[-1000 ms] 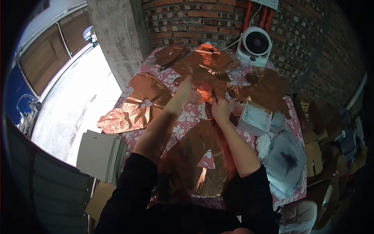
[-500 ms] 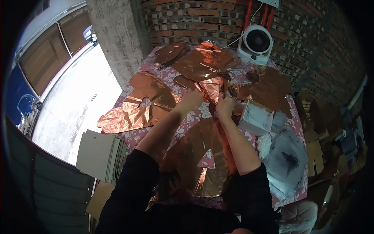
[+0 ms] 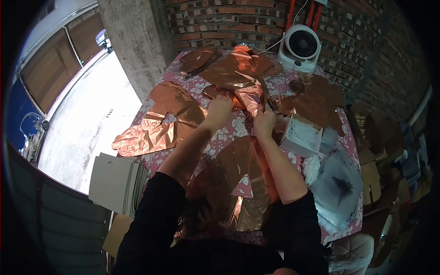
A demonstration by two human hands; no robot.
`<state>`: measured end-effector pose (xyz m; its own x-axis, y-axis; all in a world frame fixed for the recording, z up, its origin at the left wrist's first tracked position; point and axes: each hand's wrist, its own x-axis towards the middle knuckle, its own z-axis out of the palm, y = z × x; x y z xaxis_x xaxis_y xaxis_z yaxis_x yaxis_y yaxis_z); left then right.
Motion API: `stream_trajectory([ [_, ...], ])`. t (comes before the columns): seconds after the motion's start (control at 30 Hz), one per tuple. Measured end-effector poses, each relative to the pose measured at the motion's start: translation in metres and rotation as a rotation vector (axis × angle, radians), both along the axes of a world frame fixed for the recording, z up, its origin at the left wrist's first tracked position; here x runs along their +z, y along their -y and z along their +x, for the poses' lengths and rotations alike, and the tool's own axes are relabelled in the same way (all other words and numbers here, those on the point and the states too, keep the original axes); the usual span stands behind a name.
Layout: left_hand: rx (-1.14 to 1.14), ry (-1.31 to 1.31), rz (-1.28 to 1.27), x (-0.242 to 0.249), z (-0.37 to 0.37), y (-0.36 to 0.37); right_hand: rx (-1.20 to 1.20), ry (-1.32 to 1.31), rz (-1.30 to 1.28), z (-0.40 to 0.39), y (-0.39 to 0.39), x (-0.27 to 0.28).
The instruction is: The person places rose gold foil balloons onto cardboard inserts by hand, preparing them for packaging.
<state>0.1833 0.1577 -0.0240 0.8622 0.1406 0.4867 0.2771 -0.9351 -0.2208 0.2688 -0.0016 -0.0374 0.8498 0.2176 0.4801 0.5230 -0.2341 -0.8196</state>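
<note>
Both hands are over the middle of a table with a pink floral cloth [image 3: 239,124]. My left hand [image 3: 220,111] has its fingers curled at a piece of copper-coloured foil; what they hold is hidden. My right hand [image 3: 264,123] is closed on the lower end of a shiny copper foil piece [image 3: 250,98]. Nearest to me lies a large copper foil shape [image 3: 220,183] with a triangular opening. Another foil shape [image 3: 183,110] is spread at the left, and more foil [image 3: 238,68] lies beyond my hands.
A white box [image 3: 300,137] with clear plastic inside stands right of my right hand. Clear plastic bags [image 3: 337,188] lie at the right edge. A white fan [image 3: 300,48] stands at the back, and grey card sheets [image 3: 114,183] are stacked at the left.
My left hand has moved a little left, away from the foil piece at my right hand. That piece now shows a raised, pointed fold at its top. The view has shifted slightly.
</note>
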Motion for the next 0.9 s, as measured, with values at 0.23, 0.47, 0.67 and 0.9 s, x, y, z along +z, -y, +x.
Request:
stream_trajectory([
  [0.23,-0.005,0.046,-0.183,-0.010,0.002,-0.039,-0.034,0.116,-0.041,-0.008,0.003,0.010],
  [0.47,-0.040,-0.163,-0.395,-0.035,0.033,-0.103,0.035,0.120,0.008,-0.003,0.005,0.004],
  [0.67,0.116,-0.022,-0.374,0.001,0.015,-0.060,0.011,0.179,-0.001,-0.014,0.004,0.011],
  [0.9,0.143,-0.003,-0.251,0.040,0.007,-0.040,0.107,0.103,-0.032,-0.004,-0.013,-0.015],
])
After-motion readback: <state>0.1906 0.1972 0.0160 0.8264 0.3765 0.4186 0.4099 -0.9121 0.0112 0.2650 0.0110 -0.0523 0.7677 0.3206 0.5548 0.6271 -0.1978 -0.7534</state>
